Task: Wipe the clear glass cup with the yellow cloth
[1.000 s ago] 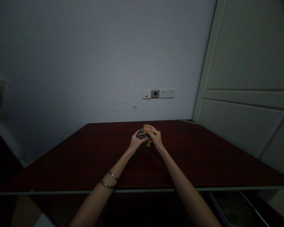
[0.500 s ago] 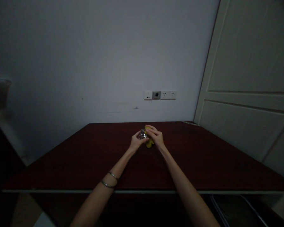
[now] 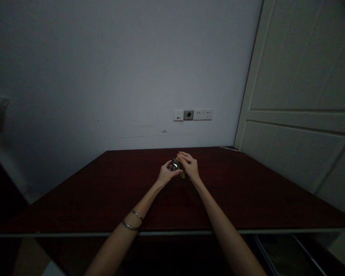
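Observation:
A small, shiny silver object (image 3: 176, 165) with a rounded look is in my left hand (image 3: 165, 175), whose fingers and thumb curl around its left and lower side. My right hand (image 3: 192, 168) is closed over a yellow piece (image 3: 183, 175) that touches the silver object's right side. The yellow shows above the right fingertips and hangs below the hand; it may be cloth, but I cannot tell. Both hands are together over the middle of the dark red table (image 3: 103, 195). The palms and part of both objects are hidden.
Behind the table stands a pale wall (image 3: 132, 76) with a row of sockets (image 3: 202, 114). A white panelled door (image 3: 299, 84) borders the right side. The table's light front edge (image 3: 83, 234) runs beneath my forearms.
The silver object has turned in my left hand and now shows a darker face. Less yellow hangs below my right hand. The view has shifted slightly.

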{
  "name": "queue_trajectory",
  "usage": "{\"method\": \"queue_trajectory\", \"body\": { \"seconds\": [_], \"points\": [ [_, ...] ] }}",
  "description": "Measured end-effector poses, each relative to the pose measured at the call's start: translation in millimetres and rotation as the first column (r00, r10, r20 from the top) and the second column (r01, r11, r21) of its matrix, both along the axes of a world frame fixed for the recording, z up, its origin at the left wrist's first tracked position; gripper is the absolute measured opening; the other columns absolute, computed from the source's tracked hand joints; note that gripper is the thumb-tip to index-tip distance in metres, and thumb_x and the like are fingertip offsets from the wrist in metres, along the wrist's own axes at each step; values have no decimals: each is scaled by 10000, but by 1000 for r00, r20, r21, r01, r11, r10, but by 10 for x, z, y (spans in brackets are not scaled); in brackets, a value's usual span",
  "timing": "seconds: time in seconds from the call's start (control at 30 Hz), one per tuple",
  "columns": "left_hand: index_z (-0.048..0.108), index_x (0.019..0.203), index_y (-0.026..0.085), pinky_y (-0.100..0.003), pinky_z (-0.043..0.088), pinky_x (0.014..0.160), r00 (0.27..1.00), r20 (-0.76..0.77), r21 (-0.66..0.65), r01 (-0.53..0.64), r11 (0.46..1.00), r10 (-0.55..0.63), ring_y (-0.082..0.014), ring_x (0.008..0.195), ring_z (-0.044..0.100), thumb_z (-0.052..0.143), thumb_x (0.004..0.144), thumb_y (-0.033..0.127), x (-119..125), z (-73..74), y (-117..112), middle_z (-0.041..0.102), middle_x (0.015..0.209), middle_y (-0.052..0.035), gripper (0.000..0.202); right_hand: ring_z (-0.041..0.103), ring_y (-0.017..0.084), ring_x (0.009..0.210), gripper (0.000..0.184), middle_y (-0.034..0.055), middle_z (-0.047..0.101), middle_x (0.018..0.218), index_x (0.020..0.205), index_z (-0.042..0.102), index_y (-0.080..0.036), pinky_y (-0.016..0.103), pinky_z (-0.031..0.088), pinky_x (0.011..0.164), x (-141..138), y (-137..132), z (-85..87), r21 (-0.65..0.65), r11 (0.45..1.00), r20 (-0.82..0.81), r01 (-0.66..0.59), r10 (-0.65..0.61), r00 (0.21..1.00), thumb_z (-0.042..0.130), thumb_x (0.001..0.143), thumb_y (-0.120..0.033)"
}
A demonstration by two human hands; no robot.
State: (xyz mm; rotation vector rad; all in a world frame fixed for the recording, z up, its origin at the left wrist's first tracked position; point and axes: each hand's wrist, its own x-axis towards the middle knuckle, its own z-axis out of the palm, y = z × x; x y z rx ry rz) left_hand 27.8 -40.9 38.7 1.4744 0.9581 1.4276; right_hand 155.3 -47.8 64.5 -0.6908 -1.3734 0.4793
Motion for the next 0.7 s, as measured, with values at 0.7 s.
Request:
{"method": "queue_trajectory", "body": {
  "seconds": [0.7],
  "points": [
    [534, 1101, 111, -324, 451, 794, 955, -292, 194, 5, 981, 53, -212, 881, 569, 780, 447, 337, -26, -9, -48, 621, 968, -93, 734, 602, 206, 857, 233, 69, 678, 861, 777, 697, -178, 343, 444, 817, 48, 96, -24, -181, 981, -33, -67, 62, 998, 596, 684, -367]
  ]
}}
